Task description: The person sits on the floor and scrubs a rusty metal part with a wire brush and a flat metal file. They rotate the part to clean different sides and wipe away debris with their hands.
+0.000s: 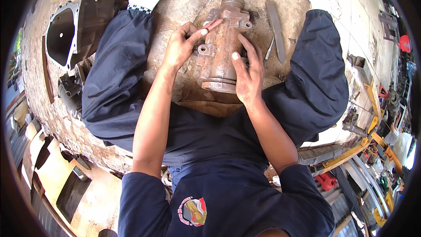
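A rusty, roughly cylindrical metal housing (222, 57) lies on the ground between my legs, with bolt lugs on its sides and a wide ringed end toward me. My left hand (184, 46) is at its upper left, two fingers stretched over the surface and the thumb close against them; no held object shows. Along the lower right side rests my right hand (249, 72), fingers extended and thumb apart, touching the metal without wrapping around it. The housing's underside is hidden. Just right of it lie a flat dark metal bar (275, 30) and a thin rod-like tool (269, 50).
Beyond my left leg stands a large hollow casing (66, 35) with a pale flange. A smaller dark metal part (71, 90) sits nearer. At far right are a yellow metal frame (346, 153), a red container (326, 181) and cluttered parts. My legs flank the housing.
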The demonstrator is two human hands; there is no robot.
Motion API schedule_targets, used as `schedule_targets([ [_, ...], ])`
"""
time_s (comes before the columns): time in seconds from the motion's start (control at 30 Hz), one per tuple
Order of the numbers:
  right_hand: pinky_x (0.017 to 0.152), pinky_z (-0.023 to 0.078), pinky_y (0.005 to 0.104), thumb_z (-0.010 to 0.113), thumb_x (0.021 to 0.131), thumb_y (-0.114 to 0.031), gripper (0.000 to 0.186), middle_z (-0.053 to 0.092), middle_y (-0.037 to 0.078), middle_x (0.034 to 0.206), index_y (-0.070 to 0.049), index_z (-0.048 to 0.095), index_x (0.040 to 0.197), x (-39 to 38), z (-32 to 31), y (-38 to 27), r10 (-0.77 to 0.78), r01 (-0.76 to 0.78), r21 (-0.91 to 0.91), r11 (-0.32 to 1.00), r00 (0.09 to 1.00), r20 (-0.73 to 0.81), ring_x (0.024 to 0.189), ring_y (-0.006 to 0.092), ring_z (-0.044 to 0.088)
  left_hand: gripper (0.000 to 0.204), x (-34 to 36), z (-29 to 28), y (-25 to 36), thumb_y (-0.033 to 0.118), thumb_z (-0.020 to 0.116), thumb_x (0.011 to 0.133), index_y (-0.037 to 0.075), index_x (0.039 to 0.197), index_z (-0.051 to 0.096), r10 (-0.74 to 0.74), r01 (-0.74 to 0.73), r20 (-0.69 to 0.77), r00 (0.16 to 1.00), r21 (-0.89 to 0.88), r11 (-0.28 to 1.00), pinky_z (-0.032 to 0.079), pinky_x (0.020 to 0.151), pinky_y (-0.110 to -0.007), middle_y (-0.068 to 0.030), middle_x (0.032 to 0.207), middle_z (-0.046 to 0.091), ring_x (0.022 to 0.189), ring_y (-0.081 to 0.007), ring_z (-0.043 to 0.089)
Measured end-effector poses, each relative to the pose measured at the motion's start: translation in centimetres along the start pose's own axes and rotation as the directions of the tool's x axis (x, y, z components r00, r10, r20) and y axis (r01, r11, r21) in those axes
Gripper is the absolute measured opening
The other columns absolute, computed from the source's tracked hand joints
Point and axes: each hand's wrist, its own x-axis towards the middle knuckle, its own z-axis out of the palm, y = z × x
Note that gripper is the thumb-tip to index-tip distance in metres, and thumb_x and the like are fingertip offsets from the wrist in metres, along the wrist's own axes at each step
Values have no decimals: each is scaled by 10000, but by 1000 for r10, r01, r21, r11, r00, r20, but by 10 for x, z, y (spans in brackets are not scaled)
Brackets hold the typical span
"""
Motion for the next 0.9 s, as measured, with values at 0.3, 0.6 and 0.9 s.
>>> schedule_targets([
  [0.3, 1175, 408, 502, 658, 1030, -323, 559, 509, 259, 1515, -58, 543, 1509, 0, 1, 1, 2, -2, 19, 1000, 1000, -3, 1383, 435, 515, 409, -2, 2, 28, 455, 813, 947, 83, 841, 679, -107, 104, 76, 991, 46, 994, 338, 487, -245, 60, 682, 516, 585, -58, 461],
  [0.6, 1165, 406, 521, 670, 1014, -367, 629, 513, 294, 1493, -59, 511, 1538, -1, 0, 3, 3, -3, -8, 1000, 1000, -2, 1369, 464, 514, 385, 5, 6, 22, 407, 823, 949, 60, 839, 698, -79, 81, -18, 997, 115, 990, 354, 506, -289, 38, 680, 547, 587, -85, 468],
  [0.9, 1173, 392, 506, 663, 1023, -393, 650, 501, 287, 1483, -54, 494, 1551, 1, 3, 2, 25, -25, 61, 998, 1000, -3, 1365, 444, 507, 381, -5, -3, 8, 385, 836, 949, 96, 781, 653, -185, 186, 14, 983, -115, 976, 324, 463, -242, 54, 657, 553, 529, -45, 429],
])
